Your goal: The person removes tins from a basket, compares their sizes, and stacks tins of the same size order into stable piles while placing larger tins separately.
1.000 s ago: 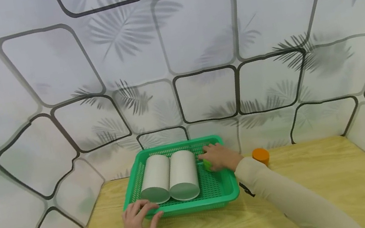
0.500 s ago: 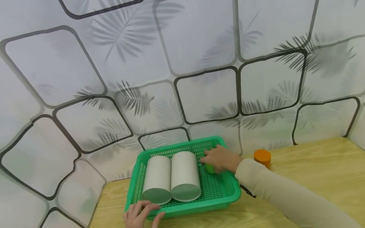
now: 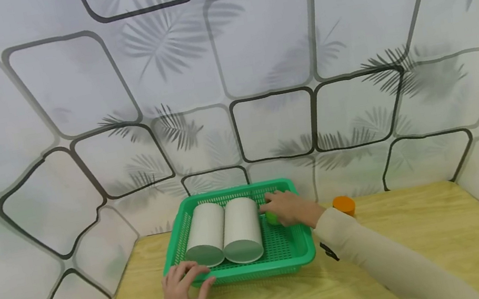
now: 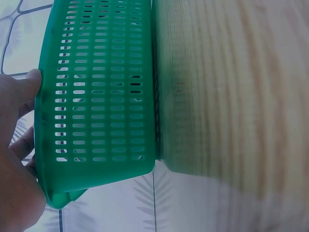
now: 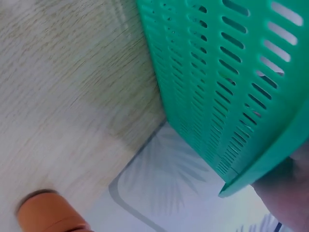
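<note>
A green plastic basket (image 3: pixel 246 270) with slotted walls stands on the wooden table. Inside it, two white cylinders (image 3: pixel 240 229) lie side by side. My left hand (image 3: pixel 180 293) holds the basket's rim at the front left corner, fingers over the edge and thumb in front. In the left wrist view, the thumb (image 4: pixel 31 83) lies against that rim. My right hand (image 3: pixel 290 207) reaches over the basket's right side and grips a bright green round object (image 3: pixel 272 218), mostly hidden under the fingers. In the right wrist view, part of that hand (image 5: pixel 285 188) shows behind the basket wall.
An orange short cylinder (image 3: pixel 344 205) stands on the table (image 3: pixel 426 228) right of the basket, close beyond the right sleeve (image 3: pixel 373 254). A patterned wall covering (image 3: pixel 274 127) rises directly behind the basket and along both sides.
The right hand and the green object have shifted very slightly toward the white cylinders. The left hand stays at the basket's corner.
</note>
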{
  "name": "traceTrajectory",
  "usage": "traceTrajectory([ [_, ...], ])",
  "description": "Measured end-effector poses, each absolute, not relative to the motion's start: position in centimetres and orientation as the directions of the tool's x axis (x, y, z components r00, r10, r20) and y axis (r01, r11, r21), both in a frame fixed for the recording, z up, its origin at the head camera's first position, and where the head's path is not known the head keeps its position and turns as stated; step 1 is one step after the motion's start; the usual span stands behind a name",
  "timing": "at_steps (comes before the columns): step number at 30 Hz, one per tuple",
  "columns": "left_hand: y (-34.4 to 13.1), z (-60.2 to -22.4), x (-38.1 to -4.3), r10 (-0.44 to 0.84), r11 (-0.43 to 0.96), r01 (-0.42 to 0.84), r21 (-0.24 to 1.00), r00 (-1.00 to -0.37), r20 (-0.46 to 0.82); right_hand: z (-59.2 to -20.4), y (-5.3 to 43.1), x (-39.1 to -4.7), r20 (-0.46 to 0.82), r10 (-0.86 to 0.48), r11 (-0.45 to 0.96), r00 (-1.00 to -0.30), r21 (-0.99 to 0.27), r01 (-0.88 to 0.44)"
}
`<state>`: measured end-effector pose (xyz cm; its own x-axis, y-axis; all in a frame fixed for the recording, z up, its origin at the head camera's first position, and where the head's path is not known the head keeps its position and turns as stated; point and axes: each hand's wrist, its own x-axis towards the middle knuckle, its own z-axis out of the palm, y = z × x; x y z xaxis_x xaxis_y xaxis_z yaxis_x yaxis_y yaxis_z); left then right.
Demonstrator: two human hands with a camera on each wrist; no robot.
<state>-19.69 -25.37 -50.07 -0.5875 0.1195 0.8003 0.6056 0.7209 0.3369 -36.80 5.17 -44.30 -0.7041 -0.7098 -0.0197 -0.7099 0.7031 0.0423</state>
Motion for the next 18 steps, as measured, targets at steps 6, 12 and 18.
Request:
traceTrajectory([
  [6,-25.3,-49.9,-19.6,0.12,0.722,0.604,0.339,-0.591,0.798,-43.6,5.8,-35.9,0.062,-0.747,0.664,-0.662,0.025,-0.747],
  [12,-25.3,-49.8,-19.5,0.113,0.725,0.593,0.351,-0.605,0.788,-42.9,6.2,-34.8,0.132,-0.759,0.644,-0.638,0.006,-0.765],
  [18,-25.2,-49.8,-19.6,0.118,0.727,0.607,0.323,-0.573,0.811,-42.0,7.0,-33.4,0.196,-0.748,0.643,-0.634,-0.021,-0.765],
])
